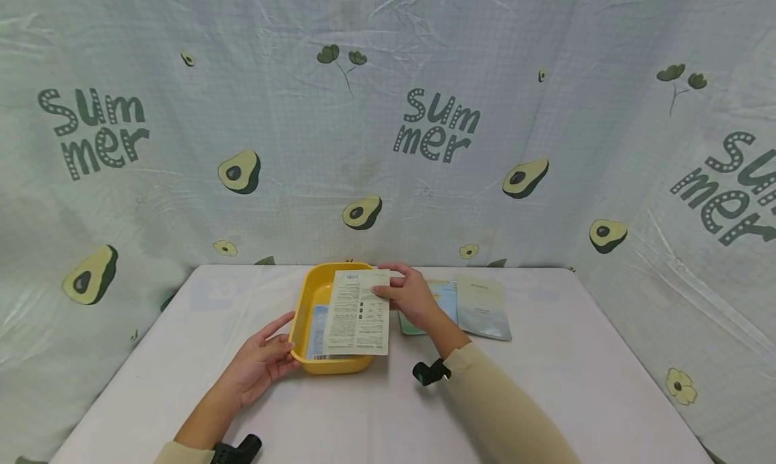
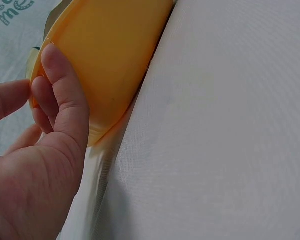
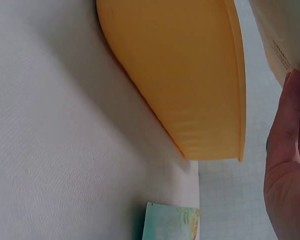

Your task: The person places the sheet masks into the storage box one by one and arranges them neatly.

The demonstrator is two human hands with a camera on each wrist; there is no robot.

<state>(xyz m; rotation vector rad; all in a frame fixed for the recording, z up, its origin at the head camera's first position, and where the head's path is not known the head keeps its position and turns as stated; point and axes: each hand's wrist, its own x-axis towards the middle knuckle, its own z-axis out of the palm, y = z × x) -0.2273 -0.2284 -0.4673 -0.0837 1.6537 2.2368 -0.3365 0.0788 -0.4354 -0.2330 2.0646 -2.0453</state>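
Pinched between thumb and fingers, a pale flat face mask packet [image 1: 356,316] covered in small print is in my right hand [image 1: 415,301], over the right side of a yellow tray [image 1: 315,290]. A light blue packet [image 1: 317,329] lies inside the tray, partly hidden by the held one. My left hand [image 1: 262,363] is at the tray's left side. In the left wrist view its loosely bent fingers [image 2: 65,80] touch the outer wall and rim. The right wrist view shows the tray's outer wall [image 3: 180,80] and the held packet's edge [image 3: 277,45].
Right of the tray lie a blue-green packet [image 1: 445,295], partly behind the right hand, and a pale, silvery packet [image 1: 483,308] beside it. They rest on a white-covered table [image 1: 545,383]. A printed curtain [image 1: 291,127] hangs directly behind the table's far edge.
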